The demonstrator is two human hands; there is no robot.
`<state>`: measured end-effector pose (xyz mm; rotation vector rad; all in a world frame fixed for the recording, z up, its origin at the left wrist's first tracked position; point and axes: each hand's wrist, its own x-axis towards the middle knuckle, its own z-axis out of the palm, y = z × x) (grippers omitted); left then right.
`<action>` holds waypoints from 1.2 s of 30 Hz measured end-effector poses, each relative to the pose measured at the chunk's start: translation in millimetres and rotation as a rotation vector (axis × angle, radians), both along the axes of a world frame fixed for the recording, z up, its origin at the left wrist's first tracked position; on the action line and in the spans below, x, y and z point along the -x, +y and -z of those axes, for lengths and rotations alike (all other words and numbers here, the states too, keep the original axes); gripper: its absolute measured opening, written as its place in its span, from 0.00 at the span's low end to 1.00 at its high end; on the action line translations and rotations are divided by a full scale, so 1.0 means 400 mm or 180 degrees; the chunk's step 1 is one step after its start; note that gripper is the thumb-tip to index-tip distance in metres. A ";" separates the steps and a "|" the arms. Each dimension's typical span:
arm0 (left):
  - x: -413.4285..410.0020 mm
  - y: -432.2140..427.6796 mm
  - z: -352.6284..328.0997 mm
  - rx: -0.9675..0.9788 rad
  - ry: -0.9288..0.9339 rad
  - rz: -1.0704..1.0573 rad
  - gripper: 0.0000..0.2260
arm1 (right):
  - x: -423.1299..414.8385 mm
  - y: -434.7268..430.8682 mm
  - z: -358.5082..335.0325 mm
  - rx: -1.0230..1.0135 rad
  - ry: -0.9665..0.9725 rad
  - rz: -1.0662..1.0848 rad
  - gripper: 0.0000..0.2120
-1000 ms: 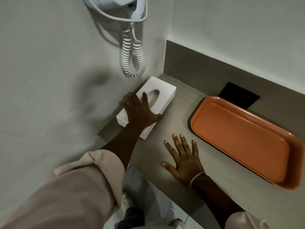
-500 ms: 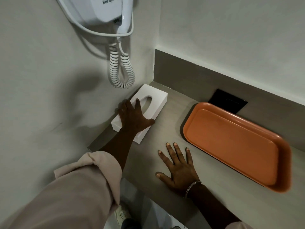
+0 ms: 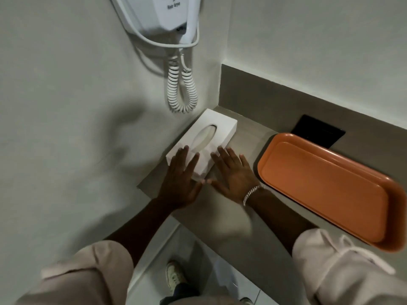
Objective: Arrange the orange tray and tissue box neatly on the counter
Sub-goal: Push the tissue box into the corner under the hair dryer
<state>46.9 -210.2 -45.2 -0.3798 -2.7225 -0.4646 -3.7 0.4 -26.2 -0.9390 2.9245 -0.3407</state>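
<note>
A white tissue box point(image 3: 209, 133) with an oval slot lies on the grey counter point(image 3: 248, 137), its long left side against the left wall, near the corner. My left hand point(image 3: 180, 179) lies flat, fingers spread over the box's near left corner. My right hand point(image 3: 233, 172), with a bracelet at the wrist, lies flat on the counter with its fingertips at the box's near right edge. The empty orange tray point(image 3: 326, 186) lies to the right, slanted along the back wall, apart from both hands.
A white wall-mounted hair dryer point(image 3: 167, 16) with a coiled cord point(image 3: 181, 89) hangs above the box. A black socket plate point(image 3: 319, 130) sits in the grey backsplash behind the tray. The counter's front edge runs below my wrists; floor and a shoe point(image 3: 174, 276) show beneath.
My right hand has moved left from the open counter up to the box's near right edge. My left hand has slid back toward the box's near end. The box sits closer to the wall.
</note>
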 end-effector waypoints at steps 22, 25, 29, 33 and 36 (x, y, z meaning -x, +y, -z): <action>0.154 -0.052 0.069 0.0656 -0.0472 0.0471 0.43 | 0.214 -0.016 0.039 -0.0733 0.0234 -0.0297 0.35; 0.201 -0.048 0.060 0.0726 -0.0524 0.0433 0.43 | 0.254 -0.011 0.033 -0.0822 0.0207 -0.0307 0.35; 0.237 -0.033 0.050 0.0790 -0.0540 0.0441 0.43 | 0.292 0.000 0.030 -0.0895 0.0194 -0.0252 0.34; 0.261 -0.031 0.050 0.0821 -0.0515 0.0553 0.43 | 0.308 0.009 0.033 -0.0885 0.0155 -0.0251 0.35; 0.257 -0.033 0.037 0.0790 -0.0602 0.0556 0.42 | 0.309 0.002 0.014 -0.0929 0.0018 -0.0219 0.35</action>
